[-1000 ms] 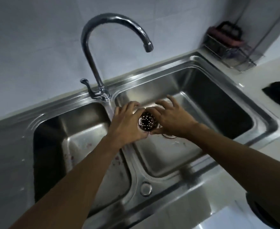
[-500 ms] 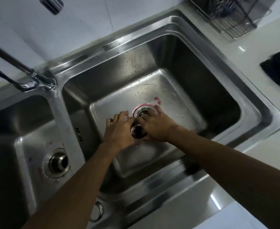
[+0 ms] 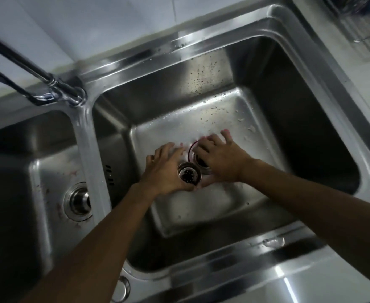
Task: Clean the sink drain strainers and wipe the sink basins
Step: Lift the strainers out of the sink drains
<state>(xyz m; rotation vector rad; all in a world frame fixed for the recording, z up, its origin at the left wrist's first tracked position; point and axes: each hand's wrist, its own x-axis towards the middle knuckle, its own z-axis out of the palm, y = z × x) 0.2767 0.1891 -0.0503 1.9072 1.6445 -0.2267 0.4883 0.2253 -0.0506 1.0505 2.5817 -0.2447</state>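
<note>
A round metal drain strainer [image 3: 189, 176] with a perforated bottom is lifted out and held low in the right basin [image 3: 234, 110]. My left hand [image 3: 166, 171] grips it from the left. My right hand [image 3: 222, 159] lies just to its right, fingers spread over the open drain hole [image 3: 198, 160], which has a reddish ring around it. Its thumb is hidden. The basin floor is wet, with small specks and droplets. In the left basin [image 3: 44, 171], a second strainer [image 3: 79, 201] sits in its drain, with reddish smears around it.
The tap base and lever [image 3: 68, 96] stand on the divider at the upper left, with the spout out of view. A wire rack [image 3: 363, 29] sits on the counter at the upper right. The steel rim [image 3: 234, 259] runs along the front.
The view dropped and closed in on the right basin. Both hands moved down with the strainer, and my right hand spread over the drain hole.
</note>
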